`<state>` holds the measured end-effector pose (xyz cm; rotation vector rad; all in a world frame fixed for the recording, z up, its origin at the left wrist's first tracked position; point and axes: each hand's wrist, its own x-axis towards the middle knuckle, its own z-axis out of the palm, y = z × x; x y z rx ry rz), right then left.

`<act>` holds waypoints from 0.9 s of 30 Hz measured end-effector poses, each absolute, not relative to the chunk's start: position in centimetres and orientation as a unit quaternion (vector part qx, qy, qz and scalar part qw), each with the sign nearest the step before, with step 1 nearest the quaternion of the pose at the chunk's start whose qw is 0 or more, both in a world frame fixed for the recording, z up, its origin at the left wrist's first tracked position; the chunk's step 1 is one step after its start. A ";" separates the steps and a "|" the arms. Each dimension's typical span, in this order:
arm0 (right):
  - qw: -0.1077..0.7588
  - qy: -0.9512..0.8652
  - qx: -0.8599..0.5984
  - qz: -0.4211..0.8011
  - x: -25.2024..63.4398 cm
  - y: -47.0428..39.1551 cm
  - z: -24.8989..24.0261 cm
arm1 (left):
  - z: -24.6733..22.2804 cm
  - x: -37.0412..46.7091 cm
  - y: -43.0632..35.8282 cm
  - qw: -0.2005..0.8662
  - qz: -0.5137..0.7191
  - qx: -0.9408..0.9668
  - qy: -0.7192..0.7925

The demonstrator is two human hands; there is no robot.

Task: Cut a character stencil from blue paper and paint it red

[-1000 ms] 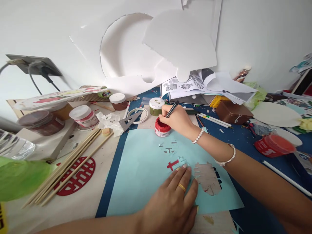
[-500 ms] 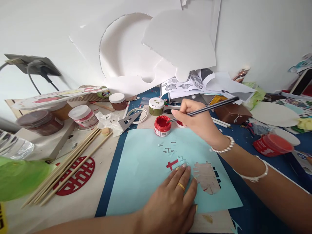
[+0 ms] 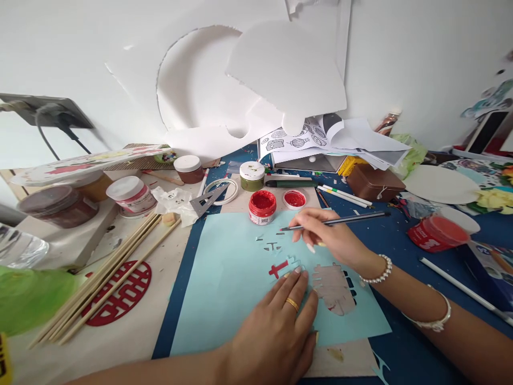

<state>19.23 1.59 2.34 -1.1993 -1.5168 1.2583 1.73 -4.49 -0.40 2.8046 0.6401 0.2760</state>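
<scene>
My left hand point(image 3: 276, 321) lies flat with its fingers stretched over a light blue sheet of paper point(image 3: 218, 278), which has small slits and a larger cut-out in it. A red cross-like mark point(image 3: 278, 268) shows just beyond my fingertips. My right hand point(image 3: 334, 235) pinches a thin dark paintbrush point(image 3: 360, 217), its reddish tip over the sheet near the upper slits; whether it touches the paper I cannot tell. Behind the sheet stands an open jar of red paint point(image 3: 262, 209), with its paint-smeared lid point(image 3: 294, 200) to the right.
Wooden sticks point(image 3: 108, 278) lie over a red round cut-out point(image 3: 136, 297) at left. A green paint jar point(image 3: 252, 176), a triangle ruler point(image 3: 208, 200) and a tape roll point(image 3: 232, 192) sit behind. A red tub point(image 3: 436, 233) and a brown box point(image 3: 375, 183) stand to the right.
My right hand has brought the brush out of the red paint jar and down toward the slits in the sheet. The left hand stays flat on the paper. The view has shifted slightly.
</scene>
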 end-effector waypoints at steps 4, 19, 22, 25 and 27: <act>0.411 -0.617 -0.504 0.443 18.8 0.8 0.7 | -0.5 1.7 -4.4 0.122 0.104 0.963 0.218; 0.389 -0.653 -0.509 0.405 18.1 0.4 -0.8 | -0.5 1.8 -4.2 0.100 0.099 0.968 0.207; 0.384 -0.659 -0.511 0.397 18.0 0.4 -0.8 | -0.4 1.8 -4.3 0.106 0.097 0.968 0.208; 0.387 -0.663 -0.512 0.385 18.0 0.5 -0.9 | -0.5 1.8 -4.3 0.112 0.098 0.966 0.210; 0.390 -0.662 -0.514 0.382 18.0 0.5 -0.9 | -0.6 1.8 -4.4 0.113 0.099 0.966 0.209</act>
